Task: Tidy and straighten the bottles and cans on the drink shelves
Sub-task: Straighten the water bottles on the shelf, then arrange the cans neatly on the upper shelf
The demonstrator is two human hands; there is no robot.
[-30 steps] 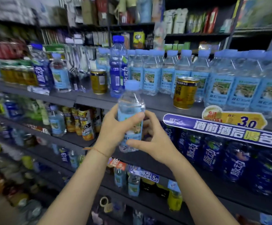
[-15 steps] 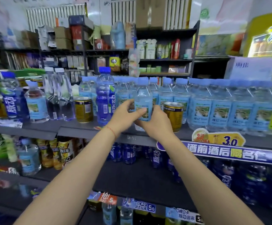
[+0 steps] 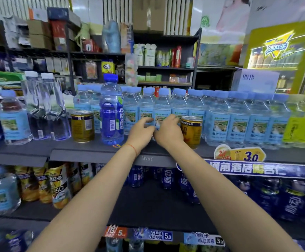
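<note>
A small water bottle [image 3: 162, 106] with a pale blue cap and label stands upright on the top drink shelf [image 3: 93, 153], in the front row of matching water bottles [image 3: 239, 120]. My left hand [image 3: 140, 132] curls its fingers against the bottle's left side. My right hand [image 3: 168, 131] grips its lower right side, and the two hands hide the bottle's base. A gold can [image 3: 192, 131] stands just right of my right hand. A tall dark blue bottle [image 3: 111, 110] stands left of my left hand.
A second gold can [image 3: 82, 126], two clear bottles [image 3: 44, 106] and a lone water bottle [image 3: 14, 119] stand further left on the shelf. Dark blue bottles [image 3: 166, 179] and yellow drinks [image 3: 57, 182] fill the shelf below. A price banner [image 3: 257, 171] hangs at the shelf edge.
Both hands carried the water bottle up from in front of the lower shelf and set it into the front row on the top shelf, between the blue bottle and the gold can.
</note>
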